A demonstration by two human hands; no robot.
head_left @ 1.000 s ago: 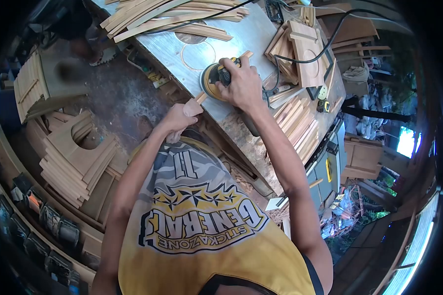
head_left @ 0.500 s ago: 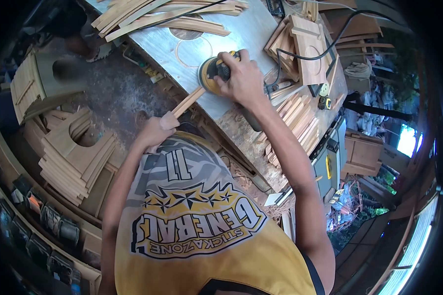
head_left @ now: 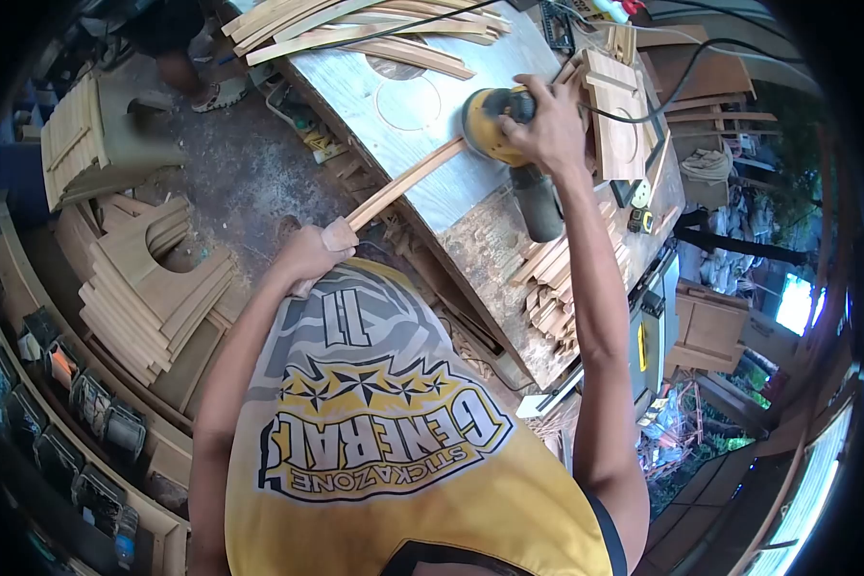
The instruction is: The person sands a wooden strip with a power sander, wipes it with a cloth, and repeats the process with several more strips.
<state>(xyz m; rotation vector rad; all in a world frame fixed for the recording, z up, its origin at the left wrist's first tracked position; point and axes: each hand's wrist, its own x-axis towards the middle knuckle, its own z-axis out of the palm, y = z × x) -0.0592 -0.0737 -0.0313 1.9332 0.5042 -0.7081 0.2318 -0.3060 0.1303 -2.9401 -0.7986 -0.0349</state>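
My right hand (head_left: 555,130) is wrapped over the top of a yellow and black orbital sander (head_left: 490,125) with a dark dust canister (head_left: 540,206). The sander sits on a narrow wooden strip (head_left: 408,180), which lies slantwise over the edge of a pale board (head_left: 355,106) on the workbench. Close to my waist, my left hand (head_left: 312,254) grips the near end of this strip, with a light wrap around its fingers. The strip's far part is hidden under the sander and my right hand.
Loose wooden strips lie at the bench's far side (head_left: 365,34) and right side (head_left: 557,302). A wooden panel (head_left: 612,110) and a tape measure (head_left: 640,221) are at the right. Stacked cut-out boards (head_left: 149,298) stand at left; another person's foot (head_left: 221,94) shows beyond.
The sander and my right hand have moved right and away from my left hand along the strip, uncovering more of it. The view has shifted slightly; my left hand still grips the near end.
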